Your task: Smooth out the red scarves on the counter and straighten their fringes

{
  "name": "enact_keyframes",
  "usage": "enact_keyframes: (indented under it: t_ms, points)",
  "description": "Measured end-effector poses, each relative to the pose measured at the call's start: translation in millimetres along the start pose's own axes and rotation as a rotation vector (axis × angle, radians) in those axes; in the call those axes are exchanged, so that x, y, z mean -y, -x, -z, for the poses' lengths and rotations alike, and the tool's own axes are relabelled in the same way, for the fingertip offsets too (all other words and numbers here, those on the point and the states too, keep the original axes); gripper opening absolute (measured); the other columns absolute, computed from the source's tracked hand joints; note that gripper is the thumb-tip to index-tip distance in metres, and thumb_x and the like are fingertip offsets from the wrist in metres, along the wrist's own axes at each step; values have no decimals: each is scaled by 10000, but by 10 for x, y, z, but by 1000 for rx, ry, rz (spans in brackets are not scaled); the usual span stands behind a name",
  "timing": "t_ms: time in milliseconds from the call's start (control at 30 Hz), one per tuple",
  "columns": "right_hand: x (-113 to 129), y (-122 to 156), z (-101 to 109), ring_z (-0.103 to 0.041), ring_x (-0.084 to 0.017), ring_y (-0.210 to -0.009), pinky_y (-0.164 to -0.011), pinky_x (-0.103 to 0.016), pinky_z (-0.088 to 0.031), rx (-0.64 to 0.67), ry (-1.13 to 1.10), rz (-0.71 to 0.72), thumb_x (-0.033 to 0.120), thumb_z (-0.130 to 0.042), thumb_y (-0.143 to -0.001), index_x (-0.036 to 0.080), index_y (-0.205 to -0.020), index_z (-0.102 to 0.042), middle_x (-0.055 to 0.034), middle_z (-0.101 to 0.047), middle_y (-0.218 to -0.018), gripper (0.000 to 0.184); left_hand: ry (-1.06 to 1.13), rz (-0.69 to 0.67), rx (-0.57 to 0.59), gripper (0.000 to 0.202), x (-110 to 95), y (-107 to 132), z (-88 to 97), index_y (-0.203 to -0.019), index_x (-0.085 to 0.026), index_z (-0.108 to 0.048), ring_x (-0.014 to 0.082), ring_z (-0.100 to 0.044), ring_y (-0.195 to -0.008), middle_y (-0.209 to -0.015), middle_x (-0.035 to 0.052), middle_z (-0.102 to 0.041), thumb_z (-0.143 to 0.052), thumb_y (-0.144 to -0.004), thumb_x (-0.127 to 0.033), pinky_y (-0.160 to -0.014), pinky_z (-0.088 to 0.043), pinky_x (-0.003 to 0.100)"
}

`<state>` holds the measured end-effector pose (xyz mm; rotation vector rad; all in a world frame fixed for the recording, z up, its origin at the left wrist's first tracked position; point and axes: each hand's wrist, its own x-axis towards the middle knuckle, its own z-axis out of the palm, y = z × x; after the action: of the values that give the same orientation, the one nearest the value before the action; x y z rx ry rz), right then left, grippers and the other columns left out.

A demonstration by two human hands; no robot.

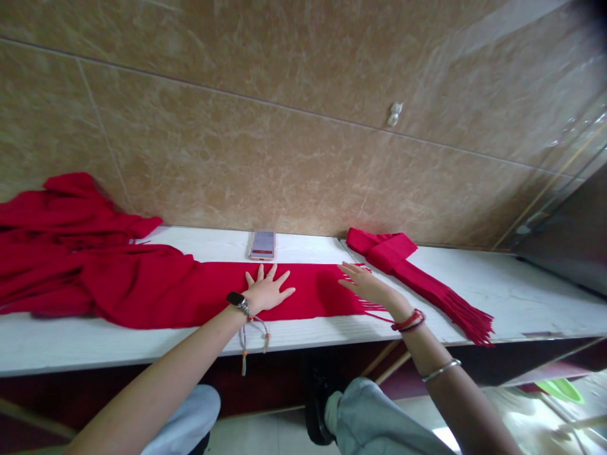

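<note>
A long red scarf (213, 291) lies flat across the white counter, its fringed end to the right. My left hand (267, 292) rests palm down on it with fingers spread. My right hand (367, 285) is over the fringed end, fingers stretched out and holding nothing; whether it touches the cloth I cannot tell. Toward the left the scarf runs into a bunched heap of red cloth (57, 253). A second red scarf (422, 278), folded narrow with its fringe near the front edge, lies to the right of my right hand.
A phone (262, 245) lies on the white counter (303, 332) just behind the scarf. The brown tiled wall (284, 158) rises along the counter's back, with a small white hook (394, 114) on it. A green basin (562, 390) is low at the right.
</note>
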<state>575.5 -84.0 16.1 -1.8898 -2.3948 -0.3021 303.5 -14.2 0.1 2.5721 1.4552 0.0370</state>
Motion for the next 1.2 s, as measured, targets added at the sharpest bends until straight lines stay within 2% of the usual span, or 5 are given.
enact_keyframes:
  t_ms: [133,267,700,933,1200]
  points:
    - [-181,279,397,-346,-251,-1264,-1061,-398,-286,229,-106,-29,358,-521,-802,83,-1336,-362,-163,-369,-1376,622,-95,-116,-62,530,-85,52,74,-1364,-277,-314,408,-55,-1320,-1473,118,-150,-284,-883,-498,-948,-111,676]
    - [-225,443,393,-269,-275,-1299,-1084,-384,-251,374,-201,-53,362,-644,-691,89,-1353,-340,-154,-311,-1409,778,-77,-322,-60,514,-322,72,127,-1368,-270,-299,341,-63,-1339,-1478,103,-135,-287,-900,-481,-1000,-140,597]
    - [-902,767,101,-451,-282,-1183,-986,-448,-388,127,-124,-9,260,-614,-726,190,-1237,-496,-109,-527,-1255,529,-100,-432,40,540,-422,-85,-128,-1388,-328,-211,316,-67,-1344,-1485,62,-104,-294,-890,-519,-1012,-114,569]
    - [-208,416,294,-449,-249,-1187,-988,-421,-388,-3,-155,113,289,-495,-831,119,-1222,-501,-151,-528,-1242,427,-44,-406,79,579,-445,-61,-17,-1398,-318,-174,294,-3,-1350,-1488,62,-57,-271,-880,-559,-1023,-93,557]
    - [543,-135,-249,-280,-269,-1296,-1017,-476,-320,-69,-247,132,364,-378,-896,106,-1331,-366,-169,-361,-1380,506,-76,-188,87,653,-115,73,124,-1405,-273,-187,321,-5,-1345,-1483,88,-61,-251,-852,-615,-1016,-94,581]
